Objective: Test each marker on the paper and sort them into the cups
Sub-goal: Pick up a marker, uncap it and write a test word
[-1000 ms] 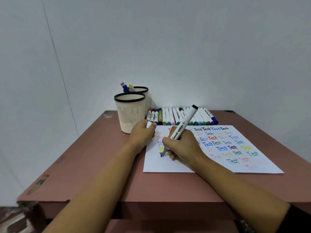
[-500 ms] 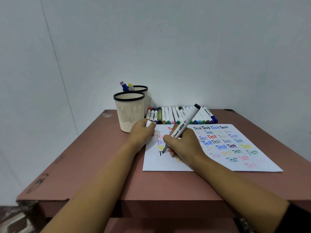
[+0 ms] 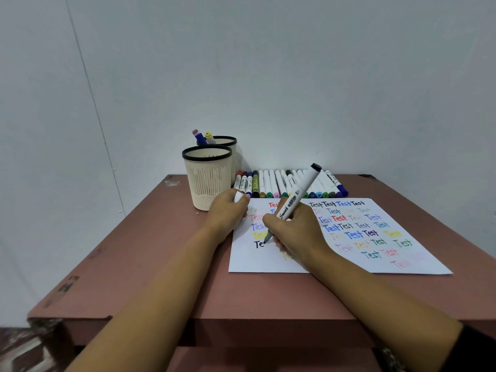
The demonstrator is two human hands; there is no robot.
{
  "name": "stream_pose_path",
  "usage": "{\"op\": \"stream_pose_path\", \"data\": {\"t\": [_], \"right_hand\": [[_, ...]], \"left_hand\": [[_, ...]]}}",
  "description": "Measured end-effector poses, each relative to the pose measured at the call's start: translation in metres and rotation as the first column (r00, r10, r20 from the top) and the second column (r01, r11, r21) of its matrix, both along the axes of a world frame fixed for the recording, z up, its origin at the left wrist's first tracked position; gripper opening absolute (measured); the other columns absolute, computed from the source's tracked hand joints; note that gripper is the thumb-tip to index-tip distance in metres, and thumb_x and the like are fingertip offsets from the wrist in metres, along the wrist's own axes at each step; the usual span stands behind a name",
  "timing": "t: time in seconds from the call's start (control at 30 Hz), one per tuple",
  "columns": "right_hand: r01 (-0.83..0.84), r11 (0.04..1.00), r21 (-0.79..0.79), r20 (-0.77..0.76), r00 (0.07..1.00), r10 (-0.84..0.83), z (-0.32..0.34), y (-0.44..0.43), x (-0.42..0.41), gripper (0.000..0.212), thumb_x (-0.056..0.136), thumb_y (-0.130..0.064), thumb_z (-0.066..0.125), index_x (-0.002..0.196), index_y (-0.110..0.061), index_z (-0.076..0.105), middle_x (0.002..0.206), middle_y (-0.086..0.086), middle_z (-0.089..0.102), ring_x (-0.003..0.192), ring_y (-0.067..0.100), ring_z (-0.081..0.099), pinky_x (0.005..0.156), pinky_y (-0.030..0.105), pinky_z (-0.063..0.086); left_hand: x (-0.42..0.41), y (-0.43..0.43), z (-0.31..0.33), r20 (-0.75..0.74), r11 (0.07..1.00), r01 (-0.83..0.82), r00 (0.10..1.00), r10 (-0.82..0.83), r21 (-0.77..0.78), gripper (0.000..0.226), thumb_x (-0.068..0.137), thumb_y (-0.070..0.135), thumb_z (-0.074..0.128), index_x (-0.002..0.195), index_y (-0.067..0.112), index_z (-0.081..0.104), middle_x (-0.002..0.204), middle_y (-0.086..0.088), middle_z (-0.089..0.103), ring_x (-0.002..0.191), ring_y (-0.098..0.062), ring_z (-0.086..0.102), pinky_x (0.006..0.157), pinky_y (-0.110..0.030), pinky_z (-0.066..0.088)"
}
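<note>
Writing with the right hand (image 3: 295, 229), thumb and fingers curled tight round a white-barrelled marker with a black end cap (image 3: 298, 196). Tilting the barrel up and away to the right. Pressing the black tip onto a white sheet of paper (image 3: 255, 263) close to its left edge, just after the black letters "Te". Resting the heel of that hand on the sheet and covering some of the coloured "Test" words running across it in rows of red, blue, yellow, green, pink and black.

Resting the left hand (image 3: 228, 212) on the sheet's left edge near its far left corner, fingers curled in. Pinching a small white piece (image 3: 238, 196) at the thumb, possibly the marker's cap, though too little of it is showing to tell.

Working on a reddish-brown table (image 3: 161, 264), with the sheet lying flat from the middle toward the right edge. Facing a row of white markers with coloured caps (image 3: 279, 183), lying side by side just beyond the sheet's far edge. Working just beside a cream ribbed plastic cup with a black rim (image 3: 208, 181), standing upright left of the row and near the left hand. Looking past it at a second cream cup with a black rim (image 3: 232, 142) directly behind, near the table's far edge, holding a blue-capped marker (image 3: 199, 136) and a yellow-capped marker (image 3: 209, 136) poking above its rim.
</note>
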State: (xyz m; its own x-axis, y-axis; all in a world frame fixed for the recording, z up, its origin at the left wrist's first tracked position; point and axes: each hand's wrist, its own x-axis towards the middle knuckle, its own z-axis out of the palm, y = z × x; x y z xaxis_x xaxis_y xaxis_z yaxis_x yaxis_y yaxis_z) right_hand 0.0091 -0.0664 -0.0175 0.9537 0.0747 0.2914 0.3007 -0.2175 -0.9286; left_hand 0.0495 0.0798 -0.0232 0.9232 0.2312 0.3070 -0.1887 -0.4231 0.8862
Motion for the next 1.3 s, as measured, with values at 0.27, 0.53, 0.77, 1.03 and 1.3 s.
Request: {"op": "stream_pose_path", "data": {"t": [0.27,0.53,0.77,1.03,1.3], "right_hand": [[-0.005,1.000,0.005,-0.024,1.000,0.005,0.000,0.000,0.001,0.027,0.078,-0.012,0.064,0.061,-0.010,0.043,0.058,0.015,0.053,0.041,0.019,0.044,0.044,0.025,0.038],[0.061,0.998,-0.001,0.018,0.998,-0.061,-0.001,0.000,0.003,0.030,0.078,-0.011,0.062,0.060,-0.012,0.038,0.052,0.006,0.044,0.036,0.011,0.043,0.047,0.025,0.037],[0.062,0.997,0.041,-0.004,0.998,-0.062,-0.003,0.000,0.007,0.030,0.076,-0.010,0.061,0.058,-0.012,0.037,0.051,0.006,0.040,0.048,0.022,0.041,0.050,0.029,0.035],[0.085,0.996,0.027,-0.017,0.996,-0.085,-0.001,0.000,0.003,0.029,0.078,-0.012,0.061,0.060,-0.012,0.038,0.051,0.005,0.042,0.041,0.016,0.040,0.046,0.025,0.034],[0.088,0.927,0.366,-0.209,0.978,-0.010,0.008,-0.008,0.008,0.022,0.085,-0.005,0.055,0.064,-0.008,0.049,0.055,0.008,0.051,0.042,0.013,0.041,0.042,0.022,0.033]], "left_hand": [[-0.001,0.000,0.001,0.002,1.000,0.000,1.000,0.000,0.009,0.020,0.092,0.021,0.052,0.075,0.012,0.055,0.064,-0.002,0.059,0.059,-0.015,0.053,0.071,-0.034,0.047],[-0.002,-0.001,0.001,-0.004,1.000,-0.010,1.000,0.010,0.006,0.019,0.092,0.022,0.052,0.078,0.010,0.056,0.063,0.000,0.058,0.058,-0.013,0.053,0.073,-0.036,0.048],[-0.004,-0.002,0.003,-0.004,1.000,-0.005,1.000,0.005,0.014,0.020,0.092,0.021,0.052,0.073,0.014,0.054,0.063,0.000,0.058,0.059,-0.013,0.053,0.074,-0.038,0.049],[-0.005,-0.003,0.004,-0.010,0.999,-0.035,0.999,0.035,0.004,0.019,0.092,0.020,0.051,0.074,0.014,0.056,0.063,-0.001,0.061,0.060,-0.016,0.055,0.079,-0.041,0.051],[-0.008,-0.007,0.007,0.167,0.964,-0.108,0.984,0.068,0.243,0.028,0.091,0.023,0.052,0.084,-0.003,0.059,0.078,-0.017,0.066,0.077,-0.031,0.061,0.074,-0.042,0.048]]}}
